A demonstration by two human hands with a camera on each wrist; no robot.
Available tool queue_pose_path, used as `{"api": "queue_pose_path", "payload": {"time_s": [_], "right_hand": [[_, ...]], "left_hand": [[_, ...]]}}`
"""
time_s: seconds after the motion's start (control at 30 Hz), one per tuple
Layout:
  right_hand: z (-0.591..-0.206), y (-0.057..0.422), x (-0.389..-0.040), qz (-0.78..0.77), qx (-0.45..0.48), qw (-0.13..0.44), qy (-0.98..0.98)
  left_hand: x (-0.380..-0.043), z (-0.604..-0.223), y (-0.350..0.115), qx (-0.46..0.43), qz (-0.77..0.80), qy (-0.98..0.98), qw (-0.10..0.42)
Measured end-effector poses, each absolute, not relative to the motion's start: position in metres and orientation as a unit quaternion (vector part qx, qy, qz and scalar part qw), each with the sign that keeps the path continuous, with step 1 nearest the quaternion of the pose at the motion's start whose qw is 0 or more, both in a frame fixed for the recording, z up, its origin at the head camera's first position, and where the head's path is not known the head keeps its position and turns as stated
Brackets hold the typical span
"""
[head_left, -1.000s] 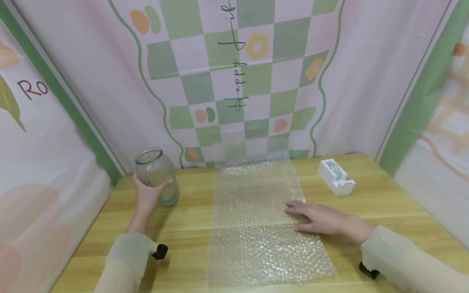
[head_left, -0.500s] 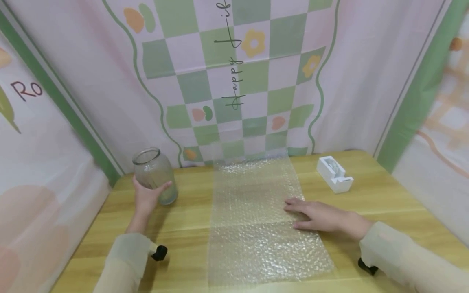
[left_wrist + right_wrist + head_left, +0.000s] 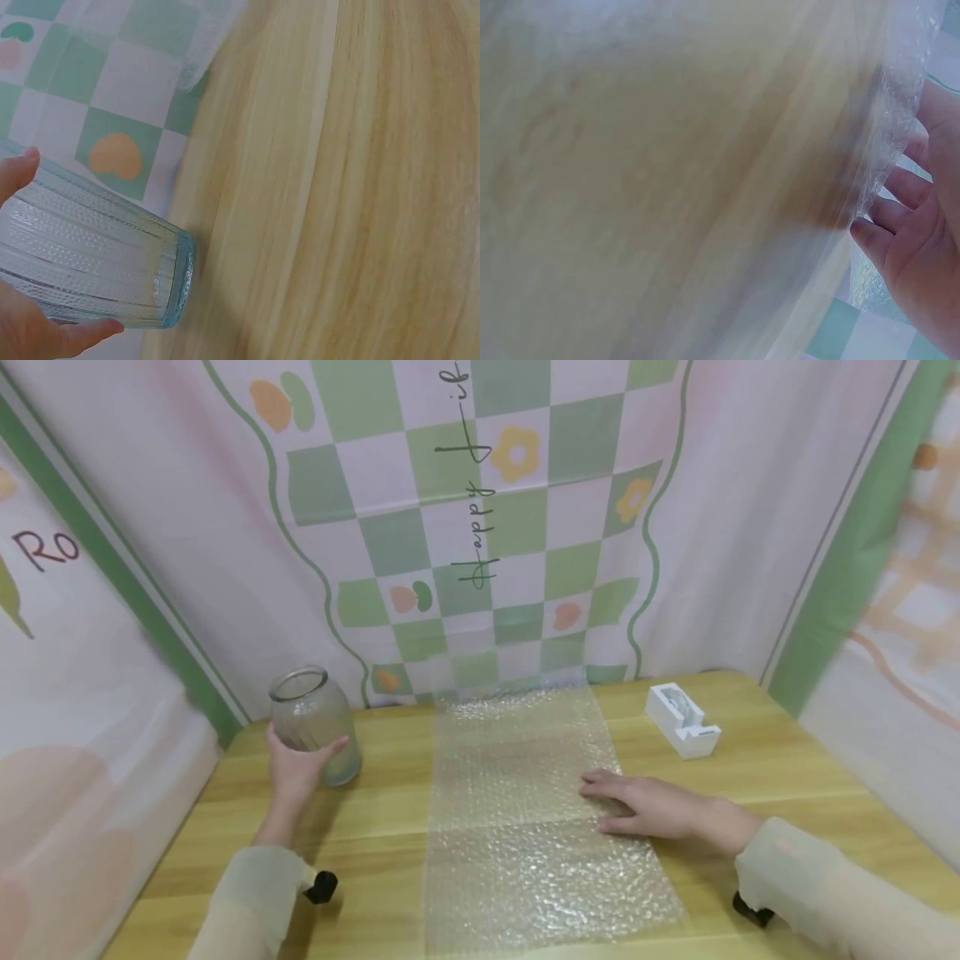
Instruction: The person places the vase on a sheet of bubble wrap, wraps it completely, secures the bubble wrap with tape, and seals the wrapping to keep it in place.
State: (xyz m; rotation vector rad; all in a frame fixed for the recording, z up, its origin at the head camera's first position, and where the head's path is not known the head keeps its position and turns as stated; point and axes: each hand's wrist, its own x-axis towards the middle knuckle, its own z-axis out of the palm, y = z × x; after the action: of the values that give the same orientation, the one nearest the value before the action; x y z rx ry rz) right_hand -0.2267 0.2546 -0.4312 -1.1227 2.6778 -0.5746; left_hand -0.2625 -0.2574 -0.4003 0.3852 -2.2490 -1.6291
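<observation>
My left hand (image 3: 296,768) curls round glass jar (image 3: 315,714) near far left corner of worktop (image 3: 382,868); cannot tell if base touches. Right hand (image 3: 651,806) holds nothing, fingers loosely spread on right edge of bubble wrap (image 3: 517,760). Loose thumb could let smooth jar slip; dragging palm could crease bubble wrap.

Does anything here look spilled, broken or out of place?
No spill or breakage shows. One slightly odd thing: the far end of the bubble wrap runs past the back edge of the table, in front of the checked cloth, instead of lying wholly on top.
</observation>
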Motion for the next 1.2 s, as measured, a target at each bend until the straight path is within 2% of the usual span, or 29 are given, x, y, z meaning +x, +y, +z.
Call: {"api": "queue_pose_path", "payload": {"time_s": [0.3, 0.63, 0.9, 1.2], "right_hand": [[-0.425, 0.252, -0.227, -0.186, -0.38, 0.086, 0.902], [-0.421, 0.25, -0.228, -0.18, -0.382, 0.089, 0.902], [-0.422, 0.249, -0.229, -0.178, -0.382, 0.092, 0.902], [-0.423, 0.247, -0.231, -0.147, -0.391, 0.058, 0.907]], "left_hand": [[-0.258, -0.392, -0.258, 0.107, -0.584, -0.786, 0.173], [-0.249, -0.385, -0.249, 0.085, -0.562, -0.812, 0.137], [-0.244, -0.384, -0.24, 0.065, -0.552, -0.821, 0.128], [-0.235, -0.381, -0.235, 0.054, -0.544, -0.831, 0.107]]}}
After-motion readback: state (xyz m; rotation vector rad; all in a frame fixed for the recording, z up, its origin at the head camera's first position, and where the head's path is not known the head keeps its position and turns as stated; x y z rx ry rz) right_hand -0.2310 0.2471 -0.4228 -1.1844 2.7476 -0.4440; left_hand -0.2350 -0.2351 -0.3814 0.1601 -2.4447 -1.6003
